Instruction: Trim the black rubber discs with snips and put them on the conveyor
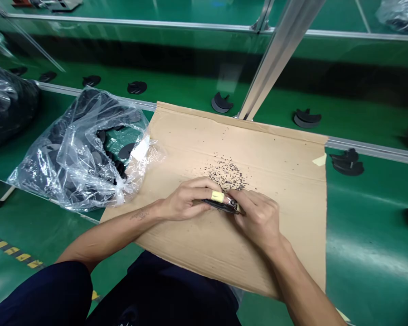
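My left hand (pixel 187 199) and my right hand (pixel 258 217) meet over a brown cardboard sheet (pixel 285 217) on my lap. Between them they hold a flat black plastic part (pixel 221 206), mostly hidden by the fingers. A yellowish finger cot (pixel 217 196) covers a fingertip of my left hand. My right hand pinches a small tool against the part's edge; what the tool is I cannot tell. Just beyond the hands lies a scatter of tiny black shavings (pixel 226 172) on the cardboard.
A clear plastic bag (pixel 85 154) full of black parts lies left of the cardboard, another bag (pixel 3 104) farther left. Single black parts (pixel 306 118) sit along the green conveyor belt (pixel 183 86) behind a metal rail (pixel 370 149). A slanted aluminium post (pixel 279 54) rises ahead.
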Available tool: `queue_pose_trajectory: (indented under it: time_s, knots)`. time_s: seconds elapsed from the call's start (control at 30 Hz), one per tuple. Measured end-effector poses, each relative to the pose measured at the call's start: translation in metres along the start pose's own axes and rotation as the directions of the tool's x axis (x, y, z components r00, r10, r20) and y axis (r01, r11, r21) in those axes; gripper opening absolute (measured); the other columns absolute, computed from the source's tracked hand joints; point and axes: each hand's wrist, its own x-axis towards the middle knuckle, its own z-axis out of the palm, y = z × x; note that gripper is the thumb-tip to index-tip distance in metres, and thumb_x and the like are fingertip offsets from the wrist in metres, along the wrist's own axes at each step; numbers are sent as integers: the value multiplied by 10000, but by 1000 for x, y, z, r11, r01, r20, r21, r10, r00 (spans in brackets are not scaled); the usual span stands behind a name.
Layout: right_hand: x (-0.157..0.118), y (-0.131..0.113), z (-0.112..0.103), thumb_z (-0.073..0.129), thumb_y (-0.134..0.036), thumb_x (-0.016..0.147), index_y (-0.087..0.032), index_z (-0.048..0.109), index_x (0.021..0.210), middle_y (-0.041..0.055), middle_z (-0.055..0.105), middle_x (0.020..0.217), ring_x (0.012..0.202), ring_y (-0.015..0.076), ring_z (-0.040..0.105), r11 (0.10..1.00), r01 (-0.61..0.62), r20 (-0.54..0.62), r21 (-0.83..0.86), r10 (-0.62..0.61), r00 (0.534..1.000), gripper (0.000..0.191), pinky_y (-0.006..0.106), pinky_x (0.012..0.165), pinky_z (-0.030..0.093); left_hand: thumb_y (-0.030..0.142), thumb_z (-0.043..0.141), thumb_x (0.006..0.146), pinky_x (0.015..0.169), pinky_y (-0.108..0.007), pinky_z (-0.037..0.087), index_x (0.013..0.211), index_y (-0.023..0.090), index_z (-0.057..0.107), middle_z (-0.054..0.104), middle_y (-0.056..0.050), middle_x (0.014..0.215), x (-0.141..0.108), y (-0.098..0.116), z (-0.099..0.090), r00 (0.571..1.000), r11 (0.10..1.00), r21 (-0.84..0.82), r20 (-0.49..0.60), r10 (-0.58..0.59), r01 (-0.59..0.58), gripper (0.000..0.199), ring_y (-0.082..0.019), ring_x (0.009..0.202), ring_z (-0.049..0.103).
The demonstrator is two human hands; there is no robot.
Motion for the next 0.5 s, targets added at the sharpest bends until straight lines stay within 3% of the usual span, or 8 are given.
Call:
queue_pose_trajectory:
  time_s: [0.2,0.4,0.5]
  knots:
    - [3,1,1,520,-51,864,-186,675,967,25,657,733,694,173,515,992,-68,7,-105,69,998,230,308,644,336,174,636,944,803,-299,575,1352,205,590,718,-78,1007,-1,-3,2,1000,998,58,-16,-2,3,412,-166,909,667]
    - [5,5,0,530,-75,860,-172,649,1054,47,640,782,751,207,476,977,-71,45,-200,82,996,247,331,663,295,195,646,935,795,-296,573,1303,185,628,665,-94,1030,-4,-3,5,1000,993,115,6,-15,14,368,-171,924,644]
    - [6,5,-1,533,-80,855,-170,645,1062,54,643,792,764,218,475,967,-82,54,-241,97,994,252,336,667,288,191,626,939,798,-303,568,1344,189,604,639,-91,1026,-4,-2,5,998,987,151,-38,-46,52,405,-177,929,624]
